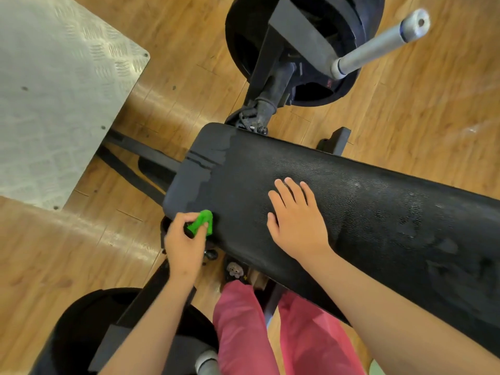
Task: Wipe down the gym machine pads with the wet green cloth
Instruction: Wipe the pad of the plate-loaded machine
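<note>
A long black machine pad (351, 201) runs from the middle of the view to the right edge. Most of it looks dark and wet; its left end is a duller, dry grey. My left hand (185, 244) grips the bunched green cloth (201, 221) and holds it against the pad's near left edge. My right hand (296, 215) lies flat on top of the pad with its fingers straight and spread, a little to the right of the cloth.
Black weight plates (305, 50) and a steel bar sleeve (378, 44) stand beyond the pad. A checker-plate metal platform (54, 90) fills the upper left. Another plate (89, 334) and the machine frame are at the lower left, by my red trousers (243, 334). The floor is wood.
</note>
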Demonstrator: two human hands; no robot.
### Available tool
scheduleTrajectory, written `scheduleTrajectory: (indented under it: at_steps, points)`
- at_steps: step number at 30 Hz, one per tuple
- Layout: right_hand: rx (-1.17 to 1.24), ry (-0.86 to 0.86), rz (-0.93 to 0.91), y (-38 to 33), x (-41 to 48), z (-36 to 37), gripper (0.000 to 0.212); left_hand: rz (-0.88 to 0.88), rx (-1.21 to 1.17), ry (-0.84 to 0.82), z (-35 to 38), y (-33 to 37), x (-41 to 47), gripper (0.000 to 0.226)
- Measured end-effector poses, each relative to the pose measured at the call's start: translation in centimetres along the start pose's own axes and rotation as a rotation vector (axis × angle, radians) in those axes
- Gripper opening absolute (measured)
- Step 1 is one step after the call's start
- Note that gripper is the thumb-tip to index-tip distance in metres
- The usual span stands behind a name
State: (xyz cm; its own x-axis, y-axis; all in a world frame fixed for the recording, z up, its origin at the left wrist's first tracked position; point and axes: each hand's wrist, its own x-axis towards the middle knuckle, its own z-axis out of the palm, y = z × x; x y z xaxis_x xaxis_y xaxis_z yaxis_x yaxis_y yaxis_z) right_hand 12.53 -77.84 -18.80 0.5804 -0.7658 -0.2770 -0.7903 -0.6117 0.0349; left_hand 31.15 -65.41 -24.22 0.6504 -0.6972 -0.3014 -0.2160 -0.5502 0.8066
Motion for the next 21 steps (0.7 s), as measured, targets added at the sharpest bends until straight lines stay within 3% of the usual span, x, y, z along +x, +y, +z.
scheduleTrajectory:
  at_steps: [3,9,17,21]
  points:
    - [-0.010,0.013,-0.005,0.1,0.0,0.1,0.050,0.017,-0.078,-0.070,0.9,1.0,-3.8,0.022]
    - [-0.016,0.003,-0.012,0.1,0.1,0.1,0.050,-0.018,-0.128,-0.021,1.3,0.9,-4.4,0.020]
    - [-0.013,-0.001,-0.009,0.0,0.0,0.0,0.049,-0.290,-0.138,0.322,0.5,-2.1,0.5,0.018]
    - [-0.007,-0.007,-0.004,0.0,0.0,-0.1,0.048,-0.384,-0.118,0.362,-0.2,-3.0,3.6,0.017]
